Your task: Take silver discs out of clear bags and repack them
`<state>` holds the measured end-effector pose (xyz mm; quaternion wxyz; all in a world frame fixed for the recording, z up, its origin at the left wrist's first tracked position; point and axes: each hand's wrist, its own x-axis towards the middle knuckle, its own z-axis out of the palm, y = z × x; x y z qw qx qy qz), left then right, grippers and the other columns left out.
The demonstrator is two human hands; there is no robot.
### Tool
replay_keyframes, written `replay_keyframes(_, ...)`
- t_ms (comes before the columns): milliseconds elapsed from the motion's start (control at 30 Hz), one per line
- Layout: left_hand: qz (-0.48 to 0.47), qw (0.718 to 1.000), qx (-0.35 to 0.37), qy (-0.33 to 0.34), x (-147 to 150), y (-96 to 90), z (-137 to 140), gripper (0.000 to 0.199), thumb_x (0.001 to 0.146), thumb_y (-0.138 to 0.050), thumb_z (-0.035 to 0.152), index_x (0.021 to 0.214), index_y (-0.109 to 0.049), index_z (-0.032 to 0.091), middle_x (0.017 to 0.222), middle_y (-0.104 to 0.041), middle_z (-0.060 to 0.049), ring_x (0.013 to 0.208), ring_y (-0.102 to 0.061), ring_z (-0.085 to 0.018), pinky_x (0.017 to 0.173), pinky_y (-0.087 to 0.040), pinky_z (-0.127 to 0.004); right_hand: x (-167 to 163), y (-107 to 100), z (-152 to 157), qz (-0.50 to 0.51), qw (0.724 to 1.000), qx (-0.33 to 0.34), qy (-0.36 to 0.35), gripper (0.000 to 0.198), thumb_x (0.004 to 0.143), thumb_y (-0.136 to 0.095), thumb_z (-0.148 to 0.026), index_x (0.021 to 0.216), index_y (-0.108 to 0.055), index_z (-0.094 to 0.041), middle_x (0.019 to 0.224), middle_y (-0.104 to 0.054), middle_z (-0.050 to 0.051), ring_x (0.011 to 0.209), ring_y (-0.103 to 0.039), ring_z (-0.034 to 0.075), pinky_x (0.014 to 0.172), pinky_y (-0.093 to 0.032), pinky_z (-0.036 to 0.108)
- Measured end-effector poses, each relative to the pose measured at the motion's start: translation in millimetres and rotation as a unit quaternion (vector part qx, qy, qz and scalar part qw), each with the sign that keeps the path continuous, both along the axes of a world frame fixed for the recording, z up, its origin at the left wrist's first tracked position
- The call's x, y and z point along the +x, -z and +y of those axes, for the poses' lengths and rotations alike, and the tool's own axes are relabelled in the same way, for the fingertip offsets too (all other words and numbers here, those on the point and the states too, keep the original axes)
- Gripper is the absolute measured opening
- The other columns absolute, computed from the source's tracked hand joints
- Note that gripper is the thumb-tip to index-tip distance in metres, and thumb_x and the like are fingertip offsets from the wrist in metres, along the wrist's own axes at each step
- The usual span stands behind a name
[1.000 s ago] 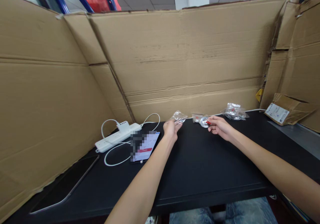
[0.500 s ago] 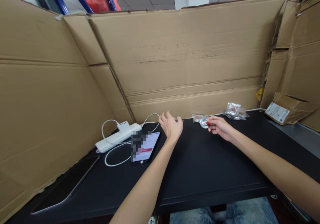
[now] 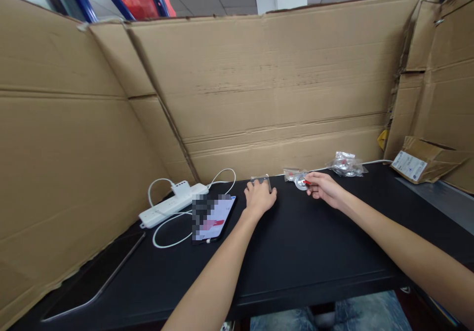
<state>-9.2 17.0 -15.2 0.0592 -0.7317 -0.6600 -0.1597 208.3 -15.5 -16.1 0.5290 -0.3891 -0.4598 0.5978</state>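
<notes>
My right hand [image 3: 322, 189] pinches a small round, shiny clear-and-silver disc with a red part [image 3: 300, 182] by its right side. Just behind the disc lies a small clear plastic bag with something red inside [image 3: 291, 174]. My left hand [image 3: 260, 197] reaches to the back of the black table [image 3: 296, 242], fingers spread and palm down. Its fingertips rest on a clear, empty-looking plastic bag [image 3: 262, 178], which the hand partly hides.
Left of my left hand lies a lit phone [image 3: 218, 220] on a white cable, near a white power strip [image 3: 174, 203]. A dark tablet-like panel [image 3: 96, 276] is at front left. A clear bag of shiny pieces [image 3: 347, 165] and an opened cardboard box [image 3: 425, 161] stand right. Cardboard walls [image 3: 289, 84] enclose the table.
My left hand has moved slightly right and down onto the clear plastic bag, which now shows behind its fingers. My right hand stays in place with the disc.
</notes>
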Motion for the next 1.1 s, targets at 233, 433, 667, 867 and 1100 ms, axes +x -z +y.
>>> replay_keyframes(233, -0.238, 0.944, 0.048, 0.223, 22.9, -10.7, -9.7, 0.036, 0.095, -0.04, 0.037, 0.102, -0.069, 0.016, 0.101, -0.071, -0.011, 0.098, -0.062, -0.025, 0.091, -0.044, -0.036, -3.1, 1.3, 0.3, -0.008, 1.0, 0.002, 0.005, 0.01, 0.08, -0.066, -0.02, 0.082, -0.057, -0.015, 0.067, -0.064, 0.003, 0.048, -0.06, 0.011, 0.038, -0.038, 0.017)
replay_keyframes(433, -0.427, 0.843, -0.093, 0.315, 39.1, -2.3, -15.3, 0.021, 0.087, -0.056, 0.032, 0.097, -0.067, 0.016, 0.082, -0.07, -0.007, 0.065, -0.067, -0.018, 0.055, -0.051, -0.025, -4.5, 2.4, -1.4, -0.024, 0.999, 0.02, -0.013, 0.012, 0.083, -0.067, -0.021, 0.086, -0.057, -0.015, 0.065, -0.067, 0.004, 0.05, -0.065, 0.014, 0.046, -0.05, 0.021)
replay_keyframes(667, -0.558, 0.764, -0.145, 0.291, 35.2, 1.4, -8.5, 0.016, 0.078, -0.069, 0.025, 0.082, -0.065, 0.01, 0.068, -0.065, -0.006, 0.055, -0.063, -0.014, 0.043, -0.049, -0.021, -1.4, 3.2, -1.4, -0.038, 0.999, 0.027, -0.008, 0.009, 0.084, -0.065, -0.016, 0.09, -0.058, -0.012, 0.062, -0.068, 0.006, 0.053, -0.067, 0.017, 0.05, -0.056, 0.026)
replay_keyframes(867, -0.623, 0.723, -0.172, 0.245, 38.4, -0.5, -13.0, 0.018, 0.072, -0.077, 0.021, 0.074, -0.064, 0.009, 0.067, -0.065, -0.004, 0.053, -0.065, -0.013, 0.057, -0.06, -0.03, -4.5, 6.1, 0.3, -0.042, 0.999, 0.027, -0.011, 0.006, 0.086, -0.061, -0.013, 0.091, -0.058, -0.012, 0.059, -0.067, 0.005, 0.05, -0.067, 0.017, 0.047, -0.055, 0.025)
replay_keyframes(1100, -0.668, 0.696, -0.147, 0.216, 38.5, -1.7, -12.1, 0.017, 0.071, -0.078, 0.017, 0.072, -0.063, 0.009, 0.063, -0.063, -0.002, 0.053, -0.066, -0.015, 0.058, -0.062, -0.033, -3.5, 7.3, 4.4, -0.052, 0.998, 0.039, 0.012, 0.006, 0.085, -0.063, -0.014, 0.087, -0.058, -0.012, 0.062, -0.067, 0.006, 0.051, -0.068, 0.017, 0.048, -0.056, 0.026)
